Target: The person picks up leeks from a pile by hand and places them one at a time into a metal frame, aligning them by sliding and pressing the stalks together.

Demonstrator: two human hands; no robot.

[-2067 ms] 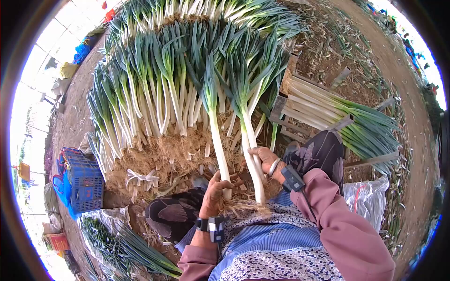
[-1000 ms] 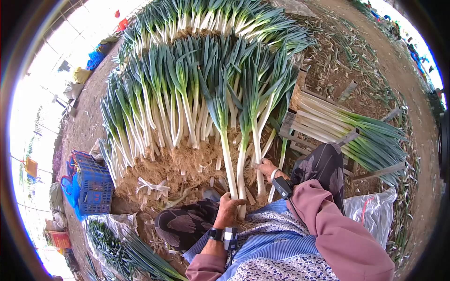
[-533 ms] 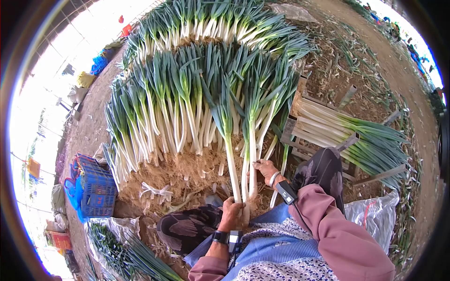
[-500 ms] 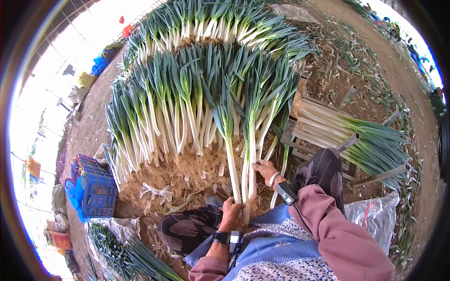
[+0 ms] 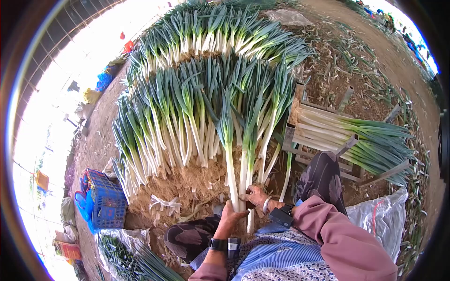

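My left hand [image 5: 228, 216] is wrapped round the lower white stems of a few long green onions [image 5: 230, 173], which stand upright in front of me, leaves pointing away. Close beside it, my right hand [image 5: 257, 197] has its fingers closed against the same stems, a little higher and to the right. Roots of the held onions are partly hidden by my hands and apron. Just beyond, a dense row of green onions [image 5: 164, 136] leans back with white stems and brown roots [image 5: 173, 180] facing me.
A second row of onions [image 5: 206, 42] lies farther back. To the right, a frame [image 5: 346, 146] holds a stack of onions [image 5: 356, 136]. A blue crate [image 5: 108, 201] stands at left, above a pile of green leaves [image 5: 136, 262]. A plastic sheet [image 5: 375, 215] lies by my right knee.
My right hand has moved left and down along the stems, closer to my left hand. The held onions are drawn closer together. The view has shifted slightly, so the scene sits lower.
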